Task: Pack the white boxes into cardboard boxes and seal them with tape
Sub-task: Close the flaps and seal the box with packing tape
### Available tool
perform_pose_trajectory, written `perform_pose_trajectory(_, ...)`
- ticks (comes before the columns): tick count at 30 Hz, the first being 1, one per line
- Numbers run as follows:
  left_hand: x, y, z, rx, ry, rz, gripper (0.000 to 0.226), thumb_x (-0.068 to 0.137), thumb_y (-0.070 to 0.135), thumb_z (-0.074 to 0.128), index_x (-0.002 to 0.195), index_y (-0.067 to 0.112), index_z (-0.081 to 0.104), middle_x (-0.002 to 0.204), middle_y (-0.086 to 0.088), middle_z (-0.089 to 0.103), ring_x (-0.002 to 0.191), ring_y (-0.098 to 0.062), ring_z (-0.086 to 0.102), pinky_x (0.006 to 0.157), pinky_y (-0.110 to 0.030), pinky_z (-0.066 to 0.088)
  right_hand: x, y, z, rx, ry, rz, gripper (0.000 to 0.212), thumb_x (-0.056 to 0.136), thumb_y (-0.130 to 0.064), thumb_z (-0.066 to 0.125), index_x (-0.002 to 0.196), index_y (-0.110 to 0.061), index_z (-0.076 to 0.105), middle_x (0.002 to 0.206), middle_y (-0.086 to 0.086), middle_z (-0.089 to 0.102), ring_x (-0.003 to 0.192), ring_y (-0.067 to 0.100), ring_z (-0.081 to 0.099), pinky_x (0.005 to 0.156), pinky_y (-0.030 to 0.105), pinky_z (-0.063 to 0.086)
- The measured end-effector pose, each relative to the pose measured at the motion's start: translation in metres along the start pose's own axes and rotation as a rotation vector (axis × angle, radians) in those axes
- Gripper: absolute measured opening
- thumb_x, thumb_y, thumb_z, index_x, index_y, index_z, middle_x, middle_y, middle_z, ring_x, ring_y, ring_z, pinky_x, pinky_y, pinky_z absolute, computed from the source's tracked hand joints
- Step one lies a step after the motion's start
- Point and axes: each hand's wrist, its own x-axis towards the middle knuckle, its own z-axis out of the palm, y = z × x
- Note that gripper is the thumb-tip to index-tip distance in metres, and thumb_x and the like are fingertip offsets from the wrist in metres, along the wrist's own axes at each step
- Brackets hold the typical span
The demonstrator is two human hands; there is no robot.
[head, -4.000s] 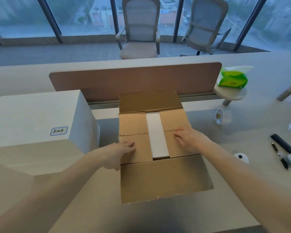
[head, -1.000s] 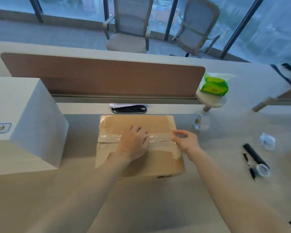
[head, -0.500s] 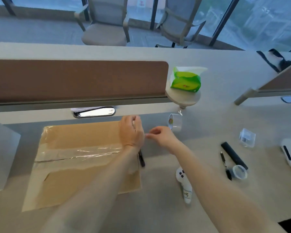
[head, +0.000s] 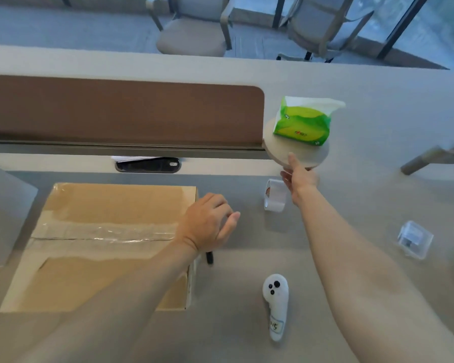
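While our left hand (head: 207,224) hovers over the right edge of the cardboard box (head: 108,247), its fingers (head: 231,222) are loosely curled and grasp nothing we can see. The box lies flat on the counter (head: 351,258) at about 9 o'clock from frame centre, flaps closed, with a strip of clear tape (head: 102,233) running left to right across the top seam. White boxes are not visible, so we can't tell what's inside. A dark pen-like thing (head: 209,258) pokes out below the left wrist, just beside the box's right edge; mostly hidden.

Our right hand (head: 298,179) reaches to 1 o'clock, fingers extended and spread, one fingertip touching the rim of the small round shelf (head: 294,155). It is right next to the tape roll (head: 274,195), which stands on edge on the counter at the hand's 8 o'clock; contact with the roll unclear, no grip on it.

A green tissue pack (head: 302,123) sits on the round shelf. A white controller (head: 276,305) with a handwritten label lies at 5 o'clock, well apart from the box. A small clear plastic case (head: 414,239) lies at 3 o'clock. A brown divider panel (head: 121,111) runs along the back at 11 o'clock.
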Motion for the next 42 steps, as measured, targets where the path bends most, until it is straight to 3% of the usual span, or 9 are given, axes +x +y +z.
perform_pose_trajectory(6,0.001,0.003,-0.002,0.009,0.003,-0.061,0.042,0.098,0.039,0.044,0.073,0.014,0.066,0.077,0.001,0.059,0.07,-0.013,0.051,0.061,-0.021,0.034,-0.001,0.001,-0.009,0.051,-0.082,0.126,0.044,0.084,-0.034,0.077,0.113,-0.004,0.065,0.084,0.009,0.073,0.068,0.014,0.069,0.054,0.019,0.055)
perform_pose_trajectory(12,0.001,0.003,-0.001,0.011,-0.002,-0.098,0.046,0.097,0.043,0.042,0.068,0.016,0.066,0.074,0.004,0.058,0.068,-0.012,0.049,0.056,-0.026,0.041,0.0,-0.003,-0.01,-0.024,-0.086,0.152,0.037,0.079,-0.041,0.08,0.1,-0.012,0.068,0.079,0.003,0.074,0.067,0.01,0.066,0.074,0.021,0.056)
perform_pose_trajectory(14,0.001,0.002,-0.001,0.008,-0.001,-0.103,0.048,0.098,0.044,0.042,0.067,0.016,0.065,0.073,0.004,0.057,0.067,-0.011,0.047,0.055,-0.027,0.042,-0.002,0.0,-0.006,-0.037,-0.028,0.12,0.036,0.075,-0.04,0.082,0.093,-0.011,0.07,0.073,0.003,0.073,0.06,0.01,0.061,0.069,0.023,0.052)
perform_pose_trajectory(20,0.0,0.0,0.002,0.025,0.007,-0.114,0.049,0.098,0.045,0.042,0.065,0.018,0.065,0.071,0.006,0.056,0.066,-0.008,0.045,0.056,-0.023,0.039,-0.011,0.007,0.016,0.0,0.148,0.002,0.039,0.068,-0.04,0.087,0.092,-0.017,0.067,0.097,-0.004,0.071,0.088,0.018,0.064,0.085,0.029,0.048)
perform_pose_trajectory(23,0.0,-0.001,0.003,0.024,0.01,-0.117,0.048,0.097,0.045,0.043,0.065,0.018,0.065,0.07,0.005,0.056,0.067,-0.009,0.045,0.057,-0.023,0.039,-0.013,0.01,0.018,0.005,0.124,-0.033,0.043,0.07,-0.034,0.087,0.102,-0.012,0.069,0.099,-0.002,0.071,0.084,0.016,0.063,0.085,0.031,0.051)
perform_pose_trajectory(30,0.001,-0.001,0.003,0.04,-0.006,-0.123,0.048,0.097,0.045,0.042,0.065,0.018,0.066,0.071,0.005,0.056,0.068,-0.01,0.044,0.06,-0.023,0.036,-0.022,0.007,0.005,0.05,-0.092,0.081,0.016,0.096,-0.024,0.063,0.096,-0.008,0.061,0.081,0.004,0.07,0.063,0.011,0.069,0.053,0.017,0.053)
perform_pose_trajectory(36,0.001,-0.003,0.005,0.052,-0.019,-0.147,0.05,0.096,0.047,0.04,0.065,0.018,0.066,0.071,0.005,0.057,0.07,-0.013,0.045,0.062,-0.024,0.036,-0.025,-0.023,0.002,-0.138,-0.18,0.236,0.028,0.103,-0.022,0.047,0.081,-0.01,0.057,0.049,-0.005,0.065,0.041,0.001,0.061,0.045,0.012,0.047)
perform_pose_trajectory(40,0.002,-0.002,0.005,0.049,-0.02,-0.16,0.051,0.095,0.05,0.039,0.064,0.018,0.064,0.07,0.006,0.053,0.069,-0.012,0.041,0.061,-0.026,0.037,-0.027,-0.043,0.006,-0.274,-0.17,0.215,0.011,0.097,0.001,0.047,0.096,-0.006,0.055,0.064,0.006,0.061,0.03,0.003,0.052,0.031,0.014,0.04)
perform_pose_trajectory(42,0.002,-0.002,0.004,0.026,-0.002,-0.164,0.051,0.095,0.05,0.04,0.063,0.018,0.063,0.069,0.008,0.049,0.069,-0.011,0.04,0.061,-0.026,0.035,-0.028,-0.046,0.008,-0.337,-0.174,0.229,0.011,0.097,0.001,0.046,0.094,-0.005,0.054,0.056,0.006,0.062,0.028,0.003,0.05,0.031,0.013,0.038)
